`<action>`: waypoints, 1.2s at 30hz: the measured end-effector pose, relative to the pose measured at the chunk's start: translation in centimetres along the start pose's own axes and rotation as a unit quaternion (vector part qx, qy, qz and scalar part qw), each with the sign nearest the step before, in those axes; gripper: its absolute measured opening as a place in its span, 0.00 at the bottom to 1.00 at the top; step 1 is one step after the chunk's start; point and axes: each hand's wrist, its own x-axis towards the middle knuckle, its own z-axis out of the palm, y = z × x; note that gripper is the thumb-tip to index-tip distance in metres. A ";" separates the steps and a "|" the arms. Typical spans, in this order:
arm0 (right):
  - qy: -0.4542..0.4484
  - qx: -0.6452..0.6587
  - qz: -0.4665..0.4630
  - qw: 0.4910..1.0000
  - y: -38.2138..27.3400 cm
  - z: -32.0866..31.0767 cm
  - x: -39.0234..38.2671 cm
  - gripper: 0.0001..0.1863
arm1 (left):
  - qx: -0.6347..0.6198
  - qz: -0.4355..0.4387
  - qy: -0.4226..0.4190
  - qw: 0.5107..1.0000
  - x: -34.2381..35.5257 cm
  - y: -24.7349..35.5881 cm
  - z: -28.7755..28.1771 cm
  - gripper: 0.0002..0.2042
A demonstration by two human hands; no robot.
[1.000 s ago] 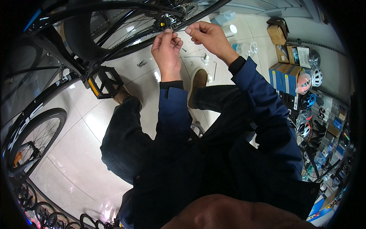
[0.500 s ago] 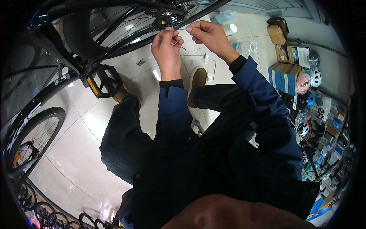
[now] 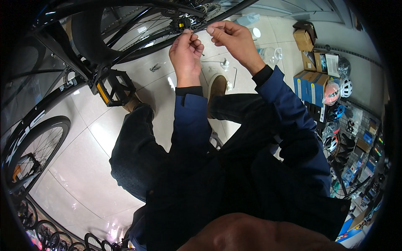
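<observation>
A black bicycle (image 3: 81, 37) stands across the upper left. Its rear derailleur (image 3: 183, 26), with a small yellow mark, sits near the sprockets (image 3: 209, 9). My left hand (image 3: 187, 58) is just below the derailleur, fingers curled, thumb and fingertip pinched close to it. To its right, my right hand (image 3: 236, 42) has its thumb pressed to the curled forefinger. Whatever either pinch holds is too small to make out. The pedal (image 3: 114, 88) with an orange reflector hangs to the left of my hands.
On the tiled floor lie a hex key (image 3: 235, 78), a small metal part (image 3: 155, 67) and a clear plastic bottle (image 3: 268, 54). Cardboard boxes (image 3: 310, 88) and helmets (image 3: 346, 88) line the right side. My brown shoe (image 3: 217, 85) stands below my hands.
Both hands have shifted slightly right, and the right hand has risen a little. Their pinched poses are much the same.
</observation>
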 end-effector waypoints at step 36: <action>0.000 -0.206 -0.166 0.964 -0.6 3.4 -1.0 0.10 | -0.091 -0.099 -0.139 0.981 2.0 -2.2 -1.9 0.10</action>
